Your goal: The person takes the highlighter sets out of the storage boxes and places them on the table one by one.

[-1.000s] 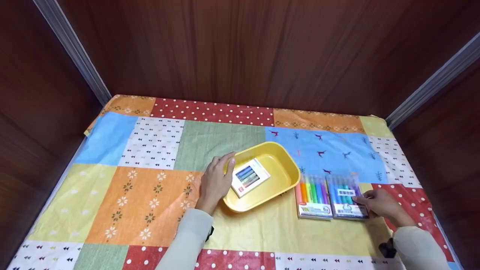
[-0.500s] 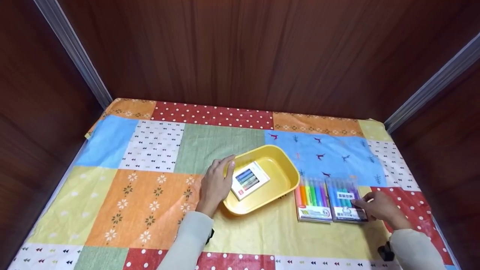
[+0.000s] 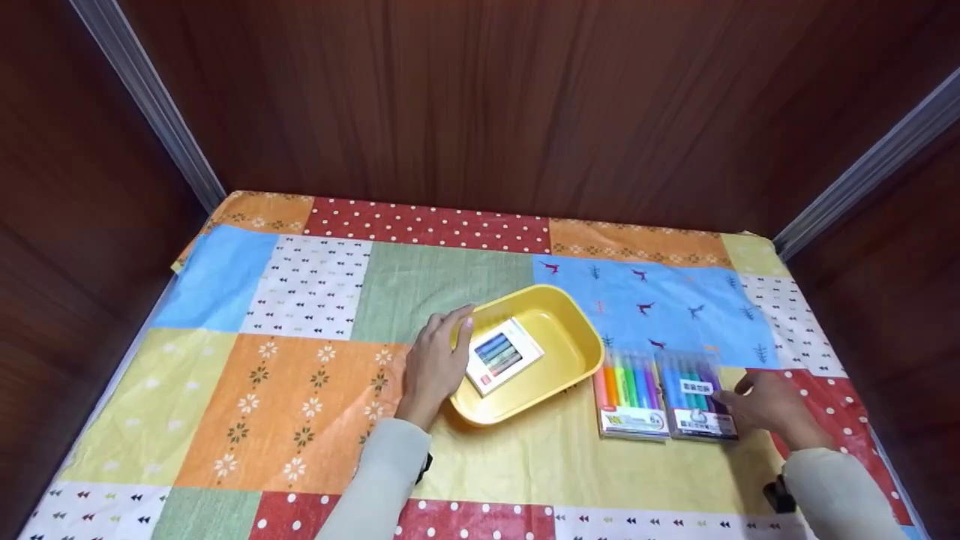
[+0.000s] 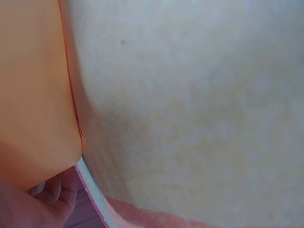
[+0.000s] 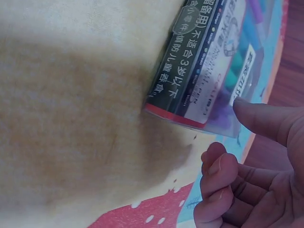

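Note:
My left hand (image 3: 439,360) holds the left rim of a yellow tray (image 3: 559,319), thumb on the rim. In the left wrist view the fingers (image 4: 50,199) curl under the tray's edge (image 4: 33,85). A white box of markers (image 3: 502,356) lies in the tray. Two clear packs of coloured markers lie side by side right of the tray: the left pack (image 3: 630,394) and the right pack (image 3: 694,394). My right hand (image 3: 761,405) sits at the right pack's right edge. In the right wrist view one fingertip (image 5: 247,111) touches the right pack (image 5: 209,61), and the other fingers are loosely curled.
A patchwork cloth (image 3: 300,375) covers the table. Dark wooden walls (image 3: 487,97) close in the back and both sides. The table's right edge runs just past my right hand.
My right hand has drawn slightly to the right along the right pack's edge. The left hand, tray and packs stay where they were.

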`<state>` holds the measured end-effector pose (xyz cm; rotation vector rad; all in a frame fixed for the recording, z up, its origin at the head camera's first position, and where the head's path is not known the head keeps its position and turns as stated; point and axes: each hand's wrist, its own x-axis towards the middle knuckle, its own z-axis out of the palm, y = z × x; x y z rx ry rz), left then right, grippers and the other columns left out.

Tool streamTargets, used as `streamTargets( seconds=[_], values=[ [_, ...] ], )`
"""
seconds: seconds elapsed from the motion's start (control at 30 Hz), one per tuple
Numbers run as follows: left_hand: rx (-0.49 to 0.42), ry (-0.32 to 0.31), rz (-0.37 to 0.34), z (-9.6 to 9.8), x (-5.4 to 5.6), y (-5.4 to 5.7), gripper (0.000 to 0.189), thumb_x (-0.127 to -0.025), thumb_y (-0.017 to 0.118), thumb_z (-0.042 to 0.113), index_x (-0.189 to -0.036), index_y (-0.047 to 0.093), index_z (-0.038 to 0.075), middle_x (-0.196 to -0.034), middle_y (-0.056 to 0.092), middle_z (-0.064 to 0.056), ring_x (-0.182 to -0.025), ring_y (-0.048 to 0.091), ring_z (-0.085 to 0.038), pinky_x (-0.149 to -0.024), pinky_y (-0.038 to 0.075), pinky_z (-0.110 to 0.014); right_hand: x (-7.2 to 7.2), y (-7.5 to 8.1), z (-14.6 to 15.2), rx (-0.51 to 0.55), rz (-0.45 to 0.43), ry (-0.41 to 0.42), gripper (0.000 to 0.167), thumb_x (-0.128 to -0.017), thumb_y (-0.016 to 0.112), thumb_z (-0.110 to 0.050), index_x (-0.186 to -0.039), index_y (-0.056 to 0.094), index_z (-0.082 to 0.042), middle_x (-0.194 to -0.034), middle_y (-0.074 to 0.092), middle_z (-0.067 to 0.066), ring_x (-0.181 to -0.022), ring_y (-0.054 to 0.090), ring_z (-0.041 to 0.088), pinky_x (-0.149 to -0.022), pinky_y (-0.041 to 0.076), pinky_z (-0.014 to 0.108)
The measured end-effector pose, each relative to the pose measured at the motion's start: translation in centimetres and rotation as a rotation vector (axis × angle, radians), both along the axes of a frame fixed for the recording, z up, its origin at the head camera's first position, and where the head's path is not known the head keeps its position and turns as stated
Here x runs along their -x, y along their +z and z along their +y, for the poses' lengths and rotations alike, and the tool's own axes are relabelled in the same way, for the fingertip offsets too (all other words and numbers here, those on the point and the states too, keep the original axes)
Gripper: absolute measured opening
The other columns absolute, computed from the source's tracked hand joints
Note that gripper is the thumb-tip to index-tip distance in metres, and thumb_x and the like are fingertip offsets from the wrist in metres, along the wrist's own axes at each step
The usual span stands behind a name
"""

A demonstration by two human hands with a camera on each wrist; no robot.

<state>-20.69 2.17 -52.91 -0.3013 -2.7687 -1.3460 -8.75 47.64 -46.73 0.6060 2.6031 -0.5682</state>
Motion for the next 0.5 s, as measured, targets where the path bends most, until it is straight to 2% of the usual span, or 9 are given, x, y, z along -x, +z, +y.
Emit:
streamTargets(
  seconds=[0.17, 0.37, 0.5],
  values=[
    [-0.008, 0.004, 0.013, 0.1, 0.0, 0.1, 0.043, -0.107, 0.038, 0.05, -0.142, 0.057, 0.034, -0.125, 0.063, -0.004, -0.109, 0.064, -0.026, -0.086, 0.052, -0.046, 0.3, 0.5, -0.6, -0.039, 0.006, 0.025, 0.061, -0.095, 0.064, -0.046, -0.118, 0.056, 0.01, -0.104, 0.062, 0.025, -0.092, 0.055, 0.035, -0.073, 0.048, 0.04],
    [0.001, -0.003, 0.012, 0.0, -0.1, -0.1, 0.044, -0.107, 0.036, 0.051, -0.143, 0.056, 0.035, -0.123, 0.063, -0.004, -0.104, 0.064, -0.025, -0.081, 0.051, -0.043, 0.7, 0.8, -1.5, -0.052, 0.021, 0.065, 0.062, -0.093, 0.067, -0.047, -0.116, 0.057, 0.01, -0.099, 0.063, 0.024, -0.086, 0.057, 0.031, -0.072, 0.049, 0.039],
    [-0.007, -0.004, 0.02, -0.1, -0.1, -0.2, 0.044, -0.107, 0.037, 0.051, -0.143, 0.056, 0.034, -0.124, 0.063, -0.004, -0.105, 0.064, -0.025, -0.083, 0.051, -0.044, 1.0, 1.0, -2.1, -0.063, 0.038, 0.099, 0.062, -0.092, 0.067, -0.048, -0.115, 0.058, 0.009, -0.097, 0.063, 0.023, -0.084, 0.057, 0.03, -0.071, 0.049, 0.038]
  ],
)
